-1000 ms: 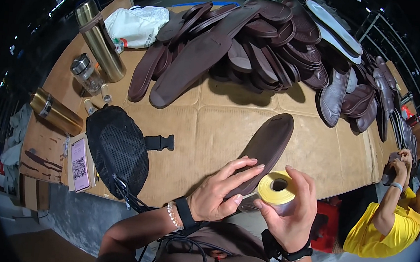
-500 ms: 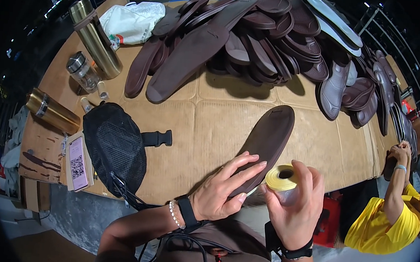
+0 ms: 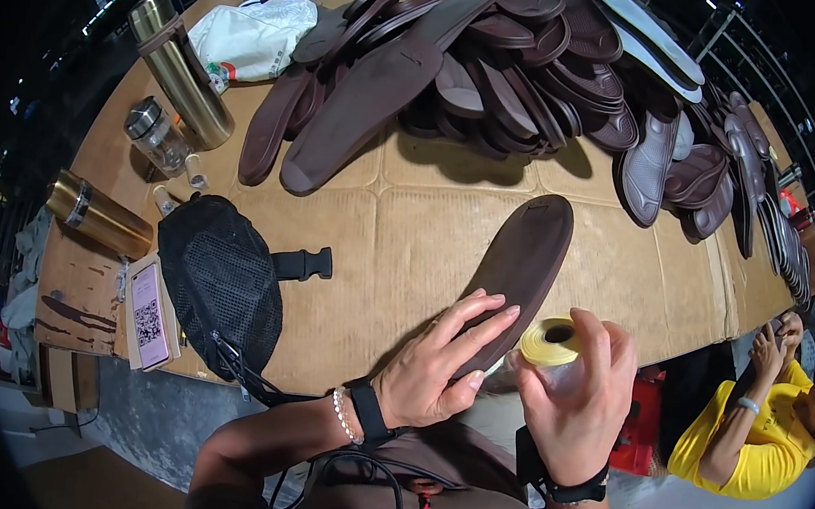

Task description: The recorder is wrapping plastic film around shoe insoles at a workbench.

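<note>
A dark brown insole (image 3: 524,255) points away from me over the cardboard-covered table, its near end close to the front edge. My left hand (image 3: 429,365) holds that near end, fingers across the upper face and thumb by the lower rim. A small whitish edge shows near the thumb; what it is I cannot make out. Just right of the insole, my right hand (image 3: 584,401) is closed around a roll of pale yellow tape (image 3: 547,342), the hole in its core facing up. The palm hides the lower part of the roll.
A big heap of brown insoles (image 3: 501,69) covers the far side. Left stand a gold flask (image 3: 181,75), a clear bottle (image 3: 158,141), a second gold flask (image 3: 101,213) and a black mesh bag (image 3: 220,287). A person in a yellow shirt (image 3: 750,435) sits at right.
The insole's far end has shifted slightly away from me. The roll has moved a little to the right with my right hand. At right, the other person's hands have come down from the table edge.
</note>
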{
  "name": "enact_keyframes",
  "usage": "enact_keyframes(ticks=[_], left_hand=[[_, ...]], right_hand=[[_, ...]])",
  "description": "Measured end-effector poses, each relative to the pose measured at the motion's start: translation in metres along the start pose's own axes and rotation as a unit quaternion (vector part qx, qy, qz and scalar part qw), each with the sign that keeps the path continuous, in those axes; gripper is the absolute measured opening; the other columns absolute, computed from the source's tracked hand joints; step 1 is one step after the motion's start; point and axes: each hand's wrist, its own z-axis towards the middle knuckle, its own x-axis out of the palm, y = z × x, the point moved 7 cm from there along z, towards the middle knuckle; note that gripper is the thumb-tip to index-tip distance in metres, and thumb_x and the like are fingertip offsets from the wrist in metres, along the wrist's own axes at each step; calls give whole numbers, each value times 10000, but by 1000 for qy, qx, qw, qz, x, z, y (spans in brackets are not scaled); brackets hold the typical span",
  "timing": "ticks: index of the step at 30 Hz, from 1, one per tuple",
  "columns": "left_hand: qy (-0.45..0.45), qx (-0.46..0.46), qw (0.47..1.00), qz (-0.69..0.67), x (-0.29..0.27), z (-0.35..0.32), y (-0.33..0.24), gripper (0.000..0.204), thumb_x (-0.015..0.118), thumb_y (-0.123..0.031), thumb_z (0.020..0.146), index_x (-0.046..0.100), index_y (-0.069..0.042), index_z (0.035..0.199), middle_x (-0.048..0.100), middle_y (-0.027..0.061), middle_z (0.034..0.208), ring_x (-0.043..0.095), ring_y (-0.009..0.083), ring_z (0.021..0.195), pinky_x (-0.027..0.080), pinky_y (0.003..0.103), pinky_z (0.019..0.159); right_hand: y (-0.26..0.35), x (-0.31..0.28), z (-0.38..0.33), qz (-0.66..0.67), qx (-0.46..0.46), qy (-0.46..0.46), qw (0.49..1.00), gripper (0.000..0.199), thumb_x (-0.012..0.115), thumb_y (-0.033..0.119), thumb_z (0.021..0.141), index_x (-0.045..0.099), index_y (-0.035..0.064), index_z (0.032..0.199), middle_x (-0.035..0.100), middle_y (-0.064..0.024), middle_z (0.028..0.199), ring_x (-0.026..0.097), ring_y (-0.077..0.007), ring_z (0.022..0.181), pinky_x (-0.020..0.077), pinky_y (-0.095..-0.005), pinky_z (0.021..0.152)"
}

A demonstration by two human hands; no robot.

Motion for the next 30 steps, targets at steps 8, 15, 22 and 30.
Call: enact_keyframes(ticks=[8,15,22,30], left_hand=[[-3,4,1000,0,2,-1,1,730,395,-476,1050,443,86,1513,437,318,1508,447,472,1418,352,506,1202],[-11,6,1000,0,3,-4,5,711,430,-443,1038,443,88,1510,439,313,1505,453,466,1414,355,502,1201],[-56,-44,997,-13,0,-1,9,666,587,-235,862,529,64,1454,509,260,1460,513,432,1371,403,477,1172],[-59,-41,997,-6,-2,-1,11,643,591,-228,867,550,62,1439,521,255,1451,518,409,1375,405,459,1167]], right_hand=[[0,1,0,-5,-2,1,1000,635,894,188,706,615,50,1260,564,-183,1109,577,-377,1024,482,-456,880],[5,2,0,-22,-4,9,1000,621,893,196,721,612,53,1256,566,-185,1115,573,-382,1016,482,-458,871],[8,10,1,-22,-48,54,997,675,859,177,775,537,-5,1340,602,-198,1120,562,-384,1008,463,-459,886],[-9,17,4,72,-29,96,992,709,856,222,810,508,-3,1385,611,-205,1114,609,-398,1006,501,-458,876]])
